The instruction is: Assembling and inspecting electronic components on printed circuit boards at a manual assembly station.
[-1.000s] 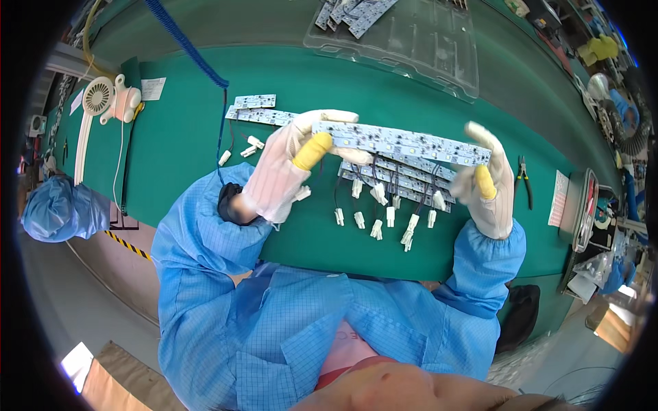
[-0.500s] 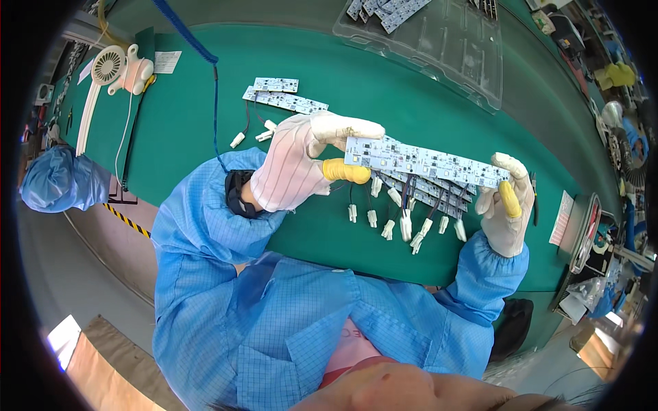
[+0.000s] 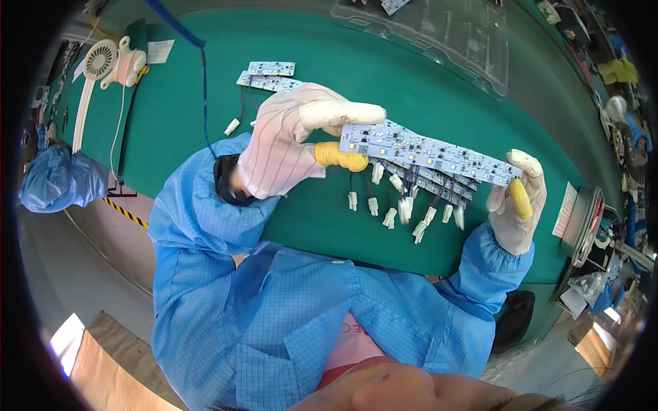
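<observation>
White-gloved, your left hand (image 3: 286, 137) and right hand (image 3: 519, 209) are pinching the LED board (image 3: 428, 152) at opposite ends, the right newly closed in, steadying it.

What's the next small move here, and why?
I'd probably raise the held circuit strip slightly before any sideways shift. The left hand and right hand pinch its opposite ends, so it should lift level. Wired white connectors crowd just below its lower edge in this view and might snag.
</observation>
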The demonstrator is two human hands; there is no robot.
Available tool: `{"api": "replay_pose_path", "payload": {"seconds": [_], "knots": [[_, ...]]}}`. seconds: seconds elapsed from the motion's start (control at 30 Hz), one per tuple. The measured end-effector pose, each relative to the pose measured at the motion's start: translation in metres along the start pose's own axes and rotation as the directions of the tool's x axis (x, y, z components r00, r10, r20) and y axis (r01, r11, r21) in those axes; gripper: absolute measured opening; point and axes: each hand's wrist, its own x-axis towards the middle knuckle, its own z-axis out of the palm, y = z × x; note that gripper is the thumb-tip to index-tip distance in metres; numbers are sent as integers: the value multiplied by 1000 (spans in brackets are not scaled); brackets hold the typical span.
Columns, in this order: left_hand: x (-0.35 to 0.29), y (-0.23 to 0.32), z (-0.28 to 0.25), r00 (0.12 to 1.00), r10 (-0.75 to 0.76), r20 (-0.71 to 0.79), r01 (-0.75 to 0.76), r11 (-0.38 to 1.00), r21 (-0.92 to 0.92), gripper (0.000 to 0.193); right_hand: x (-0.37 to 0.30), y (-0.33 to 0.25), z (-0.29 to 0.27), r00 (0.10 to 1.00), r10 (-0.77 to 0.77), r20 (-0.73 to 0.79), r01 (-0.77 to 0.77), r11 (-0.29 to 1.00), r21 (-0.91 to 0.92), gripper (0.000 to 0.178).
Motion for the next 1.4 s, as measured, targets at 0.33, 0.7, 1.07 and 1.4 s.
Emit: {"api": "replay_pose_path", "payload": {"seconds": [0.33, 0.7, 1.07, 1.4], "knots": [[-1, -4, 4, 999, -39, -36, 35, 993, -110, 37, -1, 2, -3, 1000, -14, 19, 14, 999, -32, 45], [1, -3, 3, 1000, -5, -13, 4, 998, -69, 44, -4, -6, 3, 989, 45, -140, -68, 985, -160, 65], [3, -1, 5, 987, -159, -17, 157, 985, -76, 38, -5, -8, -3, 992, 107, 63, -109, 994, 30, 66], [2, -10, 12, 977, -152, -152, 116, 968, -221, 36, -6, -7, 5, 1000, 19, -22, -21, 995, -93, 46]]}}
